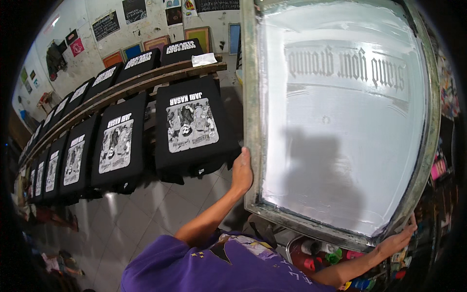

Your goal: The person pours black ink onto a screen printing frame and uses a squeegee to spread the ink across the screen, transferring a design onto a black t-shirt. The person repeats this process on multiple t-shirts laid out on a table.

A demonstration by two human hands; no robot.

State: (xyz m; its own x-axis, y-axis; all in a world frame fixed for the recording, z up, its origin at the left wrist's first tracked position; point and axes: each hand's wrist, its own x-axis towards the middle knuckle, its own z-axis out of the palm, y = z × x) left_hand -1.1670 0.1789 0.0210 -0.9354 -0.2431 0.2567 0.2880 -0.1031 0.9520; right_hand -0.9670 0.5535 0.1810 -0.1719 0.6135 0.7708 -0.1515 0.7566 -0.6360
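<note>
A large screen-printing frame [252, 121] is tilted up in front of me, its pale mesh [335, 160] smeared with white ink near the edges. Dark lettering runs across the mesh's upper part, and a shadow falls on its lower half. My left hand [242, 170] grips the frame's left side, with the fingers partly hidden behind the edge. At the lower right corner, my right hand [401, 239] holds the frame from outside and below. Left of the frame, the nearest black T-shirt [224, 141] lies flat on a board, bearing a white and grey print.
More printed black shirts [138, 63] lie in two rows along wooden rails [146, 80] stretching away left. A white cloth or paper [204, 59] rests on the rail's near end. Coloured containers [333, 255] stand below the frame at right. Tiled floor [146, 214] shows beneath the shirts.
</note>
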